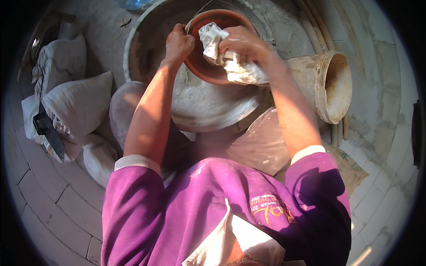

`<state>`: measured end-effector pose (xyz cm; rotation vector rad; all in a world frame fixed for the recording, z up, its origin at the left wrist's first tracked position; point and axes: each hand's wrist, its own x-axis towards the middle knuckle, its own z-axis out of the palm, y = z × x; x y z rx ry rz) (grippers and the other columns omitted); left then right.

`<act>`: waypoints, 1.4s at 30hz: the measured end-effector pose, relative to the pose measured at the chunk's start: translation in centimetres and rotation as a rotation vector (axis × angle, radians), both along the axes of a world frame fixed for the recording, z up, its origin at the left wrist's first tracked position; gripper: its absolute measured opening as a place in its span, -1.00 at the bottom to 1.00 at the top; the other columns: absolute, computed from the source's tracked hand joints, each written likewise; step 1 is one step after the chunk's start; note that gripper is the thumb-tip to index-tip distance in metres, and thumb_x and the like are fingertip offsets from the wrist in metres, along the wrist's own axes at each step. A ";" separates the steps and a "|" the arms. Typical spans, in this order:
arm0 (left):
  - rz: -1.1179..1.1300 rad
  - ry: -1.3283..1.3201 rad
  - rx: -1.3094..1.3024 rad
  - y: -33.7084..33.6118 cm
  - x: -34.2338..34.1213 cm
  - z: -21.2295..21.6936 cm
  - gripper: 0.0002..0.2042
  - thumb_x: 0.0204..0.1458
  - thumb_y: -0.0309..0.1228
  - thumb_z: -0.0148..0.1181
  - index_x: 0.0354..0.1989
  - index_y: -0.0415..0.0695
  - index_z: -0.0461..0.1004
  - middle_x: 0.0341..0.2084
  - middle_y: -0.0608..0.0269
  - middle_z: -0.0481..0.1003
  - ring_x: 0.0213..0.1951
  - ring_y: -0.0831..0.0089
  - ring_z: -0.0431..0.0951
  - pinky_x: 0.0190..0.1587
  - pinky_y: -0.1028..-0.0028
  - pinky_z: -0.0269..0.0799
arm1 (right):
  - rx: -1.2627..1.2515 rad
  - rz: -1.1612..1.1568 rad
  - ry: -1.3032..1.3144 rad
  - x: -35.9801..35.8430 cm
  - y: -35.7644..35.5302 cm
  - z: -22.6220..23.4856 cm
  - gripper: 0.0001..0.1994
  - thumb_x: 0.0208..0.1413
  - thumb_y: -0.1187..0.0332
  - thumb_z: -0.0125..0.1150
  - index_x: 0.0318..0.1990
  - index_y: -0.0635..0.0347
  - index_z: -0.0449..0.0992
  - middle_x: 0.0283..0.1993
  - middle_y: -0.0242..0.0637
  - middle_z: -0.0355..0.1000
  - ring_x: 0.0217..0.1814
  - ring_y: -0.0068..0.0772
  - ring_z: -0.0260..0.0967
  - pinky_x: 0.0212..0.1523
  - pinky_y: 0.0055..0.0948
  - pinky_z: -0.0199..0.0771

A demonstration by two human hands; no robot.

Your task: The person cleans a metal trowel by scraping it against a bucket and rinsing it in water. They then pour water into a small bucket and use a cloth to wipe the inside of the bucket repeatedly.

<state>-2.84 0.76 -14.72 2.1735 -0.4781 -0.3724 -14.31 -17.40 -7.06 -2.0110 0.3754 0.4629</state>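
Note:
A reddish-brown clay pot [194, 62], round and wide-mouthed, is held tilted over a large round basin [208, 111]. My left hand [179, 43] is closed on the pot's left rim, where a thin wire loop also rises. Bunched in my right hand [243, 43] is a whitish, stained cloth [246, 71], pressed against the inside of the pot. The cloth hangs over the pot's near right edge. Some of the fingers of my right hand are hidden in the cloth's folds.
A dirty white bucket [333, 88] lies on its side to the right, near wooden poles [317, 26]. Full white sacks [82, 104] stand at the left with a dark strap [52, 133]. Blue clear plastic [133, 3] shows at the top; paving covers the floor.

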 end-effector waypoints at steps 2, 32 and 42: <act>-0.075 -0.042 0.042 -0.6 -0.1 -0.1 -0.62 -0.12 -0.43 0.05 -0.06 -0.24 0.44 -0.23 -0.19 0.55 -0.09 -0.08 0.53 0.00 0.15 0.41 | -0.464 0.090 0.291 1.9 2.4 -4.2 -0.64 -0.03 0.17 0.16 -0.09 0.08 0.62 -0.08 -0.26 0.58 0.08 -0.19 0.48 0.03 -0.32 0.44; -0.162 0.053 0.280 -0.6 -0.1 -0.7 -0.65 -0.19 -0.46 0.11 -0.14 -0.24 0.46 -0.30 -0.20 0.54 -0.14 -0.11 0.54 -0.06 0.09 0.40 | -0.626 0.000 0.216 1.2 6.0 -12.3 -0.55 -0.12 0.10 0.35 -0.06 0.09 0.59 0.01 -0.12 0.52 0.14 -0.23 0.44 0.14 -0.18 0.37; -0.348 -0.141 0.182 0.0 -1.6 -1.6 -0.64 -0.20 -0.50 0.14 -0.13 -0.21 0.38 -0.36 -0.17 0.54 -0.19 -0.14 0.52 -0.10 0.07 0.40 | -0.810 -0.333 0.034 2.0 2.5 -21.5 -0.73 0.11 0.22 0.07 -0.11 0.09 0.58 -0.08 -0.14 0.54 -0.05 -0.15 0.53 -0.05 -0.24 0.55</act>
